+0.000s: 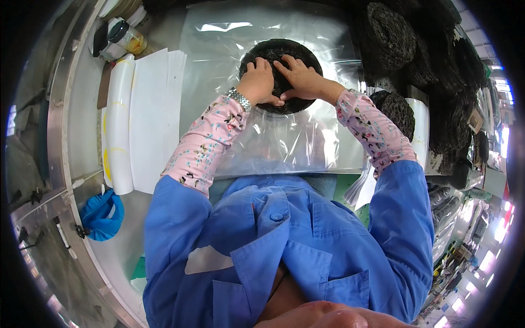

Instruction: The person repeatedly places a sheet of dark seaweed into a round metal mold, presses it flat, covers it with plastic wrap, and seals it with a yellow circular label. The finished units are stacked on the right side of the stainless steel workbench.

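Both my hands rest on a round, dark disc (280,82) of coarse, fibrous material that looks like dried seaweed. My left hand (257,82) lies on its left part, and a metal-band watch circles that wrist. On the right part lies my right hand (302,78), fingers spread, its thumb close to the left thumb near the disc's lower middle. Neither hand is closed around anything. Beneath the disc, clear, shiny plastic sheeting (279,149) covers the worktop. The palms hide much of the disc's surface.
Dark, rough round cakes (391,39) are piled at the right, with a smaller one (393,112) by my right forearm. To the left are white paper sheets (156,119), a white roll (121,131) and a lidded jar (132,39). A blue bag (102,215) hangs nearer me.
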